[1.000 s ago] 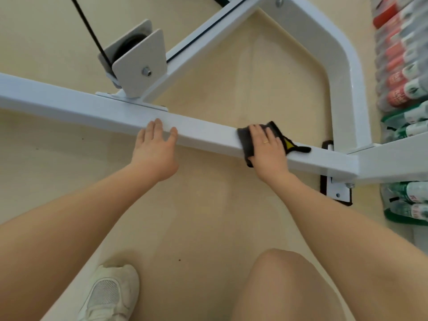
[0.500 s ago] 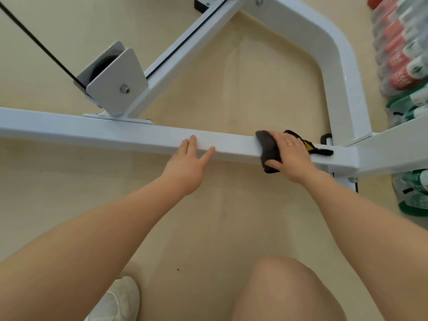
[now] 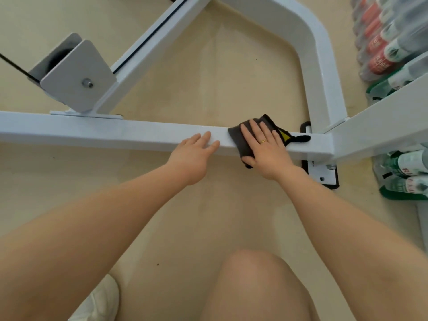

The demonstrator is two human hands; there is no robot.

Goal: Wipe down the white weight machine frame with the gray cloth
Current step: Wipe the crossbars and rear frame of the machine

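The white weight machine frame point(image 3: 115, 133) has a horizontal bar running across the view, low above a beige floor. A gray cloth point(image 3: 242, 140) with a yellow and black tag lies draped over that bar near its right end. My right hand point(image 3: 266, 147) presses flat on the cloth, fingers straight and thumb hanging down the near side of the bar. My left hand point(image 3: 194, 154) rests with straight fingers on the bare bar, just left of the cloth.
A white pulley bracket point(image 3: 74, 75) with a black cable sits on the bar at left. A curved white tube point(image 3: 319, 66) joins the bar at right above a bolted foot plate point(image 3: 322, 172). Packs of bottles point(image 3: 389, 38) line the right edge. My knee point(image 3: 254, 286) and white shoe point(image 3: 102, 302) are below.
My left hand slid right along the bar until it came close to the cloth. My right hand with the cloth moved toward the bar's right end and now presses flat.
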